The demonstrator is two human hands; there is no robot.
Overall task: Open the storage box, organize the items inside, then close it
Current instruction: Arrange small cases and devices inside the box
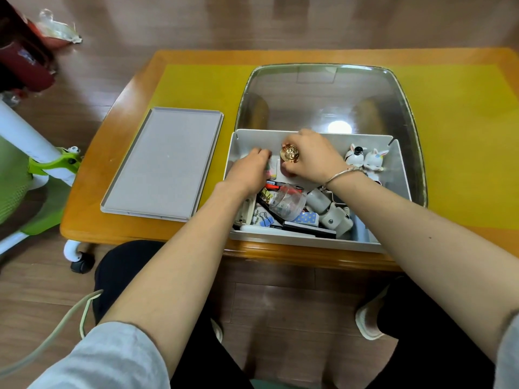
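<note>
The box (314, 189) sits open at the near edge of the counter (179, 80), its lid (164, 164) lying flat just to the left. Both hands reach into the box's far left part. The right hand (311, 157) has its fingers curled round a gold ornament (290, 153). The left hand (248, 171) has fingers bent down among small items; whether they hold anything I cannot tell. Two rabbit figures (365, 160) stand in the far right corner, and a clear cup (289, 202) lies on the clutter near the middle.
</note>
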